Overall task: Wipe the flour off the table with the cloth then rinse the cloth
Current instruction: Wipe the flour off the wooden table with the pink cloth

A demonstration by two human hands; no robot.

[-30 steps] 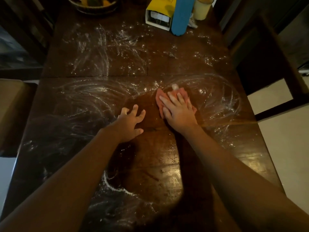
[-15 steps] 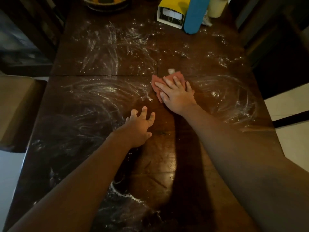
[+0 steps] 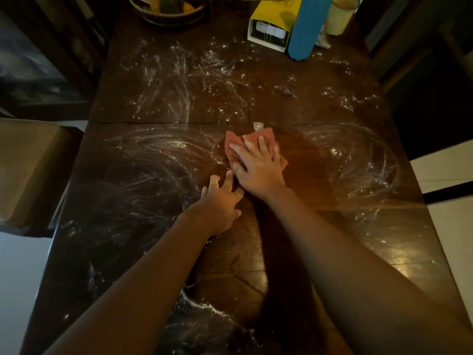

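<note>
A pink cloth (image 3: 234,140) lies flat on the dark wooden table (image 3: 320,175), just below the seam across its middle. My right hand (image 3: 258,167) presses on the cloth with straight, spread fingers and covers most of it. Just left of that wrist my left hand (image 3: 221,198) rests on the bare wood with its fingers spread, holding nothing. White flour (image 3: 184,80) is smeared in streaks over the far half, and in swirls at the left (image 3: 153,155), right (image 3: 371,165) and near edge (image 3: 204,311). The wood around the hands looks wiped.
At the far edge stand a bowl of fruit (image 3: 169,15), a yellow box (image 3: 273,24), a tall blue cylinder (image 3: 307,29) and a cream jar (image 3: 341,15). A chair seat (image 3: 28,170) sits at the left, and another chair (image 3: 435,103) at the right.
My right hand has slid the cloth away from me to the table's seam, then a little back. My left hand has ended up close beside the right wrist.
</note>
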